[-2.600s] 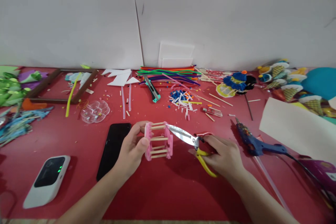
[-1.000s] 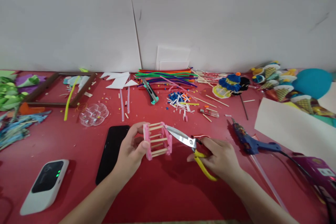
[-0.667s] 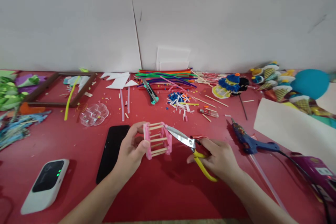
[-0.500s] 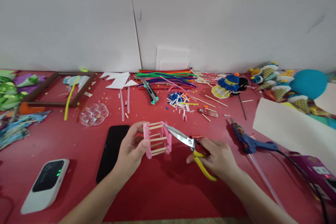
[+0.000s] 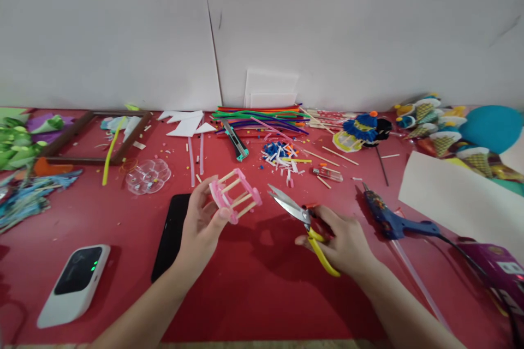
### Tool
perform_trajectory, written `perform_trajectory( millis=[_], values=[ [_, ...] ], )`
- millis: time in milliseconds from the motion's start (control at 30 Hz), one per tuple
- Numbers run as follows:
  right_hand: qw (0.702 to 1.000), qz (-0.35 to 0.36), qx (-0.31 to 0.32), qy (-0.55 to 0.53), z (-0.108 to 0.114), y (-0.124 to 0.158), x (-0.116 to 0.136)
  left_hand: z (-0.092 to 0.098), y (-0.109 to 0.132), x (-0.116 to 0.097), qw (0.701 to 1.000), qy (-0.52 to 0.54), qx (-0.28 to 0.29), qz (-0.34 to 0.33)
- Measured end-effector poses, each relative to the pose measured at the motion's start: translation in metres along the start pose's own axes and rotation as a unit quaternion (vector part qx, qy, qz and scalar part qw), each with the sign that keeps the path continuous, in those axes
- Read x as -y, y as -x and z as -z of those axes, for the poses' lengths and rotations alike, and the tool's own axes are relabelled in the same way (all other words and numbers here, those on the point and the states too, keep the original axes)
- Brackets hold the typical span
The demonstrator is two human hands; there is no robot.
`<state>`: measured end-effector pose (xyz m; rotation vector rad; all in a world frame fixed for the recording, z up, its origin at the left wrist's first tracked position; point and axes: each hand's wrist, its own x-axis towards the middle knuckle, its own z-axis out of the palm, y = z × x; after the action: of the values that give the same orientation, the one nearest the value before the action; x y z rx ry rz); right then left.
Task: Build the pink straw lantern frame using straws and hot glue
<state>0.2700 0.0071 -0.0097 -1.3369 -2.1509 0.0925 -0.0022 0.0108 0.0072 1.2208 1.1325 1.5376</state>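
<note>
My left hand (image 5: 201,228) pinches a small pink wheel frame (image 5: 234,195) with wooden stick rungs, lifted and tilted above the red table (image 5: 254,294). To its right, my right hand (image 5: 346,242) grips yellow-handled scissors (image 5: 303,221). Their shiny blades point up-left toward the frame, a short gap away from it. A black phone (image 5: 171,235) lies flat just under my left hand.
A blue glue gun (image 5: 391,222) with cord lies right of my right hand, beside white paper (image 5: 458,202). Pipe cleaners (image 5: 262,117), a box cutter (image 5: 236,143), cut scraps (image 5: 282,157) and a clear palette (image 5: 148,174) sit behind. A white device (image 5: 76,281) rests front left.
The scissor blades were touching the frame's right side; now they have drawn back to the right. My left hand has raised and tilted the frame up and leftward.
</note>
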Motion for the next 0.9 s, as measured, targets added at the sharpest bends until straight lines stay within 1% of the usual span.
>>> perform_trajectory(
  millis=[67, 133, 367, 800, 900],
  values=[
    [1.0, 0.004, 0.0, 0.006, -0.0007, -0.0005, 0.0013, -0.0003, -0.0011, 0.0006, 1.0, -0.003, -0.021, -0.001],
    [1.0, 0.008, -0.005, 0.01, -0.0014, -0.0013, 0.0021, 0.0, -0.0016, 0.0004, 1.0, -0.006, -0.026, 0.003],
    [0.999, 0.027, -0.026, 0.011, -0.0003, -0.0039, 0.0022, 0.0022, 0.0005, -0.0028, 1.0, -0.001, 0.008, 0.022],
    [0.998, 0.042, -0.038, -0.023, -0.0011, -0.0024, 0.0025, 0.002, 0.0006, -0.0002, 0.999, 0.012, 0.039, 0.026],
    [0.999, 0.036, -0.027, -0.024, -0.0004, -0.0023, 0.003, 0.0011, 0.0001, -0.0002, 0.999, 0.016, 0.04, 0.024]
  ],
)
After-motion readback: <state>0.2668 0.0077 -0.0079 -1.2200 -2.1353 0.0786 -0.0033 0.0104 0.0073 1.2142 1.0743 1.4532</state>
